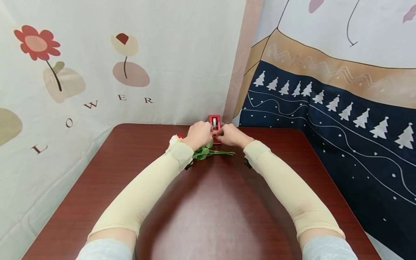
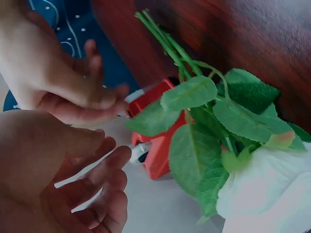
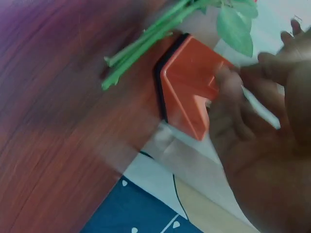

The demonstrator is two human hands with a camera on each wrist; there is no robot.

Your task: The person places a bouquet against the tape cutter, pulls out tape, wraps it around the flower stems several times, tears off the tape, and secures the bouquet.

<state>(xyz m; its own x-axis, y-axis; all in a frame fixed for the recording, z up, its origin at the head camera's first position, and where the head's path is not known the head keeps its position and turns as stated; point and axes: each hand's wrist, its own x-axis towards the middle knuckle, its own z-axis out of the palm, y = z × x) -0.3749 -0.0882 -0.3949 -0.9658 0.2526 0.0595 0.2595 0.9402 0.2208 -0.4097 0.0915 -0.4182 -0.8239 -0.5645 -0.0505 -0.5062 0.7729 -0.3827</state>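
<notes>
Two bare hands meet at the far side of the worktop (image 1: 214,202), and between them we see a red tape dispenser (image 3: 187,73) holding a pale roll (image 1: 215,123). Our left hand (image 1: 198,134) has its fingers curved loosely in toward the thumb; we cannot tell whether it pinches anything. Our right hand (image 1: 232,135) has its fingertips close by the dispenser, blurred in its own wrist view, so we cannot tell whether they grip something there. Just nearer to us than the dispenser lie cut flowers: green stems (image 1: 222,152) pointing right, broad leaves (image 2: 194,155), and a white flower (image 2: 267,184) beside our left wrist. Pale yellow sleeves (image 1: 146,195) cover our forearms.
</notes>
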